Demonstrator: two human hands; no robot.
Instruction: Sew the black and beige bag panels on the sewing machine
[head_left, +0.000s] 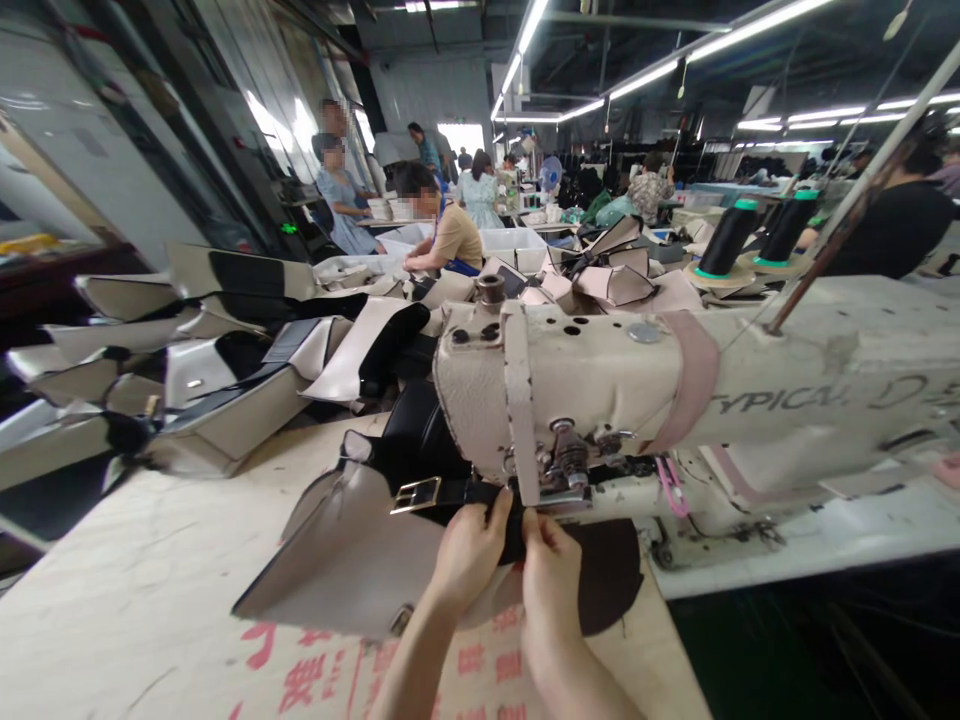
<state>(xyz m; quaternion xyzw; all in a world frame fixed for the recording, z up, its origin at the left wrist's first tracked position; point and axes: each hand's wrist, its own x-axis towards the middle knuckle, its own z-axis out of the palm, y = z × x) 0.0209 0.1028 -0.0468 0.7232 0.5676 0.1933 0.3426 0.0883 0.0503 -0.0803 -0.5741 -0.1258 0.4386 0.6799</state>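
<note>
A beige and black leather bag lies on the wooden table under the head of a sewing machine. Across its top runs a black strap with a gold buckle. My left hand pinches the strap just in front of the needle area. Close beside it, my right hand grips the strap's near end, fingers bent around it. A dark brown flap spreads out to the right of my right hand. The machine's head hides the needle and the stitching spot.
Beige and black bags are heaped at the left and behind the machine. Two black thread cones stand on top of the machine at the back right. Several people work at tables beyond, one in a tan shirt nearest.
</note>
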